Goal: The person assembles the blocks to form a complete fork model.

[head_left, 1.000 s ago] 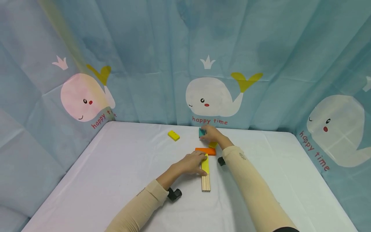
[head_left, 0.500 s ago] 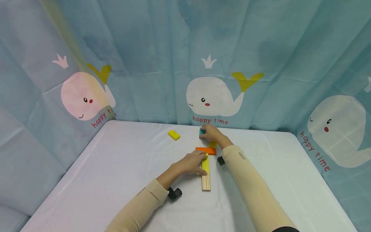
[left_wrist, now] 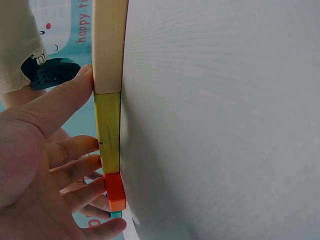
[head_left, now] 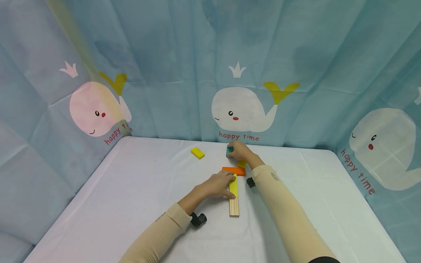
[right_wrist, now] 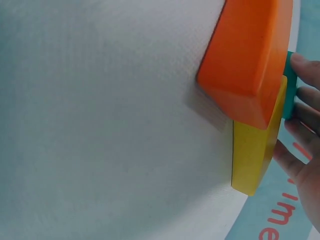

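Observation:
In the head view my left hand [head_left: 217, 185] lies over a yellow block [head_left: 233, 185], its fingers spread. The left wrist view shows its thumb on a plain wooden block [left_wrist: 108, 47] by the joint with the yellow one, and its fingertips along the yellow block and an orange block [left_wrist: 115, 192]. These three blocks stand end to side in a T. Farther off, my right hand [head_left: 242, 152] holds a small teal block [head_left: 228, 151] between its fingers. Another yellow block [right_wrist: 251, 155] lies just behind the orange block, with a right fingertip close by it.
A loose yellow block [head_left: 197, 153] lies toward the back left of the white-covered table [head_left: 131, 197]. Behind the table hangs a blue curtain [head_left: 171, 73] with printed whales. Dark wrist cameras [head_left: 198, 220] sit under the forearms.
Both hands and the blocks stay almost where they were. Only a very slight shift of the whole head view can be seen.

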Available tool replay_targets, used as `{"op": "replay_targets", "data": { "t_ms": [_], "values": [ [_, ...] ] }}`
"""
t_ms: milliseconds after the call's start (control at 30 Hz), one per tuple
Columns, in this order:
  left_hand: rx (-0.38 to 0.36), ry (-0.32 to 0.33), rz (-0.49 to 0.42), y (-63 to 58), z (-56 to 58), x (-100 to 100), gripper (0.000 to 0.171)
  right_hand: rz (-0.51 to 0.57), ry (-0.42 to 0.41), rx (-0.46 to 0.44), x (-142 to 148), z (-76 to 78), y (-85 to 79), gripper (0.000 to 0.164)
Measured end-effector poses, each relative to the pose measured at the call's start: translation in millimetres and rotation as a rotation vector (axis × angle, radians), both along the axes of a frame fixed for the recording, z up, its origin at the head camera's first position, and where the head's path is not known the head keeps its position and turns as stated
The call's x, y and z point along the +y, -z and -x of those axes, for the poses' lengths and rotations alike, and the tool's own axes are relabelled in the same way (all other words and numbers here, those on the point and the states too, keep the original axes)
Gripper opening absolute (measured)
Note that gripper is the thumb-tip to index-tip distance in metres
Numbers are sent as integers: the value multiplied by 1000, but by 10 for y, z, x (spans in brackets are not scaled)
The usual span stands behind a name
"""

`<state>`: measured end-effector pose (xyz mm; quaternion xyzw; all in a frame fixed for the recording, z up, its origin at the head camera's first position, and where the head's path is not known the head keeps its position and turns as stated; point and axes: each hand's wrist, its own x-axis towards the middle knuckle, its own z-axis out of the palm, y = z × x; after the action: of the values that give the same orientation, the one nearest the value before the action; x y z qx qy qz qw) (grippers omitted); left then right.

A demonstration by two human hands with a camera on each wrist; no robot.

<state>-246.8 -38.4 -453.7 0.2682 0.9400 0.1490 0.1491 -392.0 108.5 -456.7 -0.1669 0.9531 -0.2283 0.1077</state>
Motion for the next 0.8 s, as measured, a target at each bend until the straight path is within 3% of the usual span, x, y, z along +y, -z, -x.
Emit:
{"op": "replay_targets", "data": {
  "t_ms": [800],
  "values": [
    [-7, -7, 10, 9, 3, 8, 71, 16, 14, -29, 9, -8, -30, 47]
  ]
}}
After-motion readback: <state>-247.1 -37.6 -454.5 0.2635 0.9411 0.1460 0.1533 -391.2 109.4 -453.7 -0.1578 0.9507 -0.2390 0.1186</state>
